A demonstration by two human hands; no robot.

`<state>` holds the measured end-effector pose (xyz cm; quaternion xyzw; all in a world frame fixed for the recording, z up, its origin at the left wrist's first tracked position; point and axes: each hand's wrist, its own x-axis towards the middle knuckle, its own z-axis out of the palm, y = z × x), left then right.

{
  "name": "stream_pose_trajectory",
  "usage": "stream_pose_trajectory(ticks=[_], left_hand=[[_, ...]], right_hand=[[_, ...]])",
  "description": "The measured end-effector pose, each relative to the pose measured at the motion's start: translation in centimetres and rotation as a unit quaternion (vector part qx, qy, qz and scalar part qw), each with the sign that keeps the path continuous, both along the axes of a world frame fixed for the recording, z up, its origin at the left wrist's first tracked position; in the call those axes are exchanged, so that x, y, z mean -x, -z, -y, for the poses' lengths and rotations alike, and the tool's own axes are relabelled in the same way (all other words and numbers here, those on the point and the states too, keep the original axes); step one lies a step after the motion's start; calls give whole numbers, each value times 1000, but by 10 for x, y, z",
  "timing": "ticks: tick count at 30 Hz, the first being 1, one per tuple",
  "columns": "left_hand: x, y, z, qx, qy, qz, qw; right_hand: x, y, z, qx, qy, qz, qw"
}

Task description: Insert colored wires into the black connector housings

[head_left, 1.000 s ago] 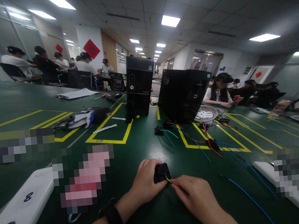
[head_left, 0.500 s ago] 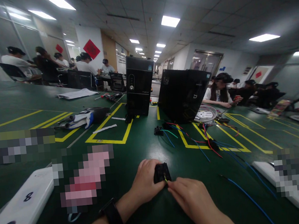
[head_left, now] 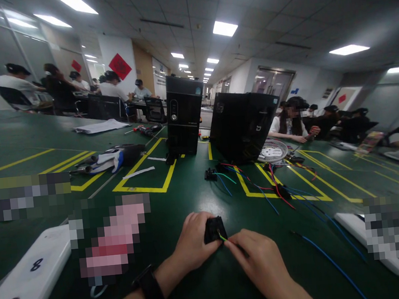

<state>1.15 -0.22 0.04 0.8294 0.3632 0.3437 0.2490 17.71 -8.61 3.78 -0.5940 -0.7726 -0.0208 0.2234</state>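
Observation:
My left hand [head_left: 195, 240] grips a small black plastic block [head_left: 213, 229], likely a connector or socket, just above the green table [head_left: 195, 286]. A short yellow-green wire [head_left: 223, 237] has its bare tip at the near face of the block. Pinched between the thumb and fingers of my right hand [head_left: 257, 254] is the other end of that wire. Whether the tip sits inside the block or only touches it, I cannot tell. A blue wire [head_left: 332, 261] lies to the right of my right hand. Beyond the hands rests another black block [head_left: 210, 174] with wires attached.
Two black computer towers [head_left: 184, 118] [head_left: 245, 126] stand at the back. Red and blue wires [head_left: 277, 189] spread before a white round basket [head_left: 273, 151]. Pliers and a drill-like tool [head_left: 115, 158] lie left. White devices [head_left: 31, 274] flank the hands. A person [head_left: 293, 121] sits at right.
My right hand has shifted slightly up and to the right, showing more of the yellow-green wire. My left hand holds the block almost unmoved. The whole view has drifted a little.

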Motion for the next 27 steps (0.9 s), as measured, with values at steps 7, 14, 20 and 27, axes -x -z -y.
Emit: stream_pose_trajectory(ticks=[7, 14, 20, 27], left_hand=[[0, 3, -2, 5, -2, 6, 1000], [1, 1, -1, -2, 11, 3, 1000], [1, 4, -1, -9, 11, 3, 1000], [2, 3, -2, -5, 25, 11, 1000]], right_hand=[[7, 13, 3, -30, -53, 12, 998], [-14, -2, -3, 55, -43, -12, 997], [-6, 4, -2, -41, -56, -42, 997], [0, 6, -1, 18, -98, -25, 995]])
